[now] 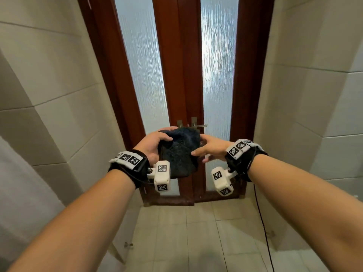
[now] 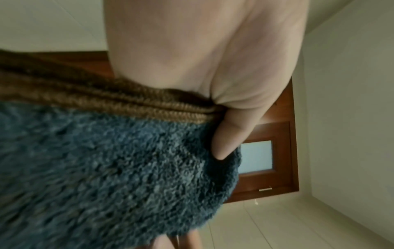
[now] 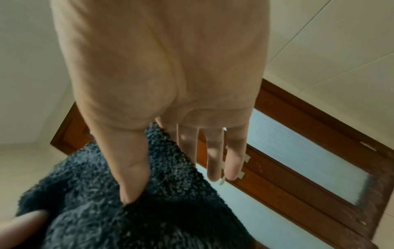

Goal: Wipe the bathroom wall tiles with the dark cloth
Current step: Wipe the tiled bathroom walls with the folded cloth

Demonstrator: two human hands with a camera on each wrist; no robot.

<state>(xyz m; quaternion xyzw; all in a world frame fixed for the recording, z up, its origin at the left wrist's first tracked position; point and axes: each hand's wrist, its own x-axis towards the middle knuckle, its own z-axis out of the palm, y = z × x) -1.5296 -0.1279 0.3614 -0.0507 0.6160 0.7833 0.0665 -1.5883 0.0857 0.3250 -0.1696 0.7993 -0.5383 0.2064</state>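
Observation:
A fluffy dark blue cloth [image 1: 180,152] with a brown ribbed edge [image 2: 119,102] hangs folded between both hands at waist height, in front of the door. My left hand [image 1: 155,143] grips its left side, thumb [image 2: 226,136] pressed into the pile. My right hand [image 1: 206,149] pinches its right edge: the thumb [image 3: 132,170] lies on the near face, the index finger goes behind the cloth, and the other fingers [image 3: 215,155] stick out straight, clear of it. Pale wall tiles [image 1: 59,85] rise on the left and on the right [image 1: 306,99]. The cloth touches neither wall.
Straight ahead stands a red-brown wooden double door [image 1: 176,75] with frosted glass panes and a metal lever handle [image 1: 199,126] just behind the cloth. A black cable [image 1: 263,222] runs over the pale floor tiles [image 1: 196,242] at the right.

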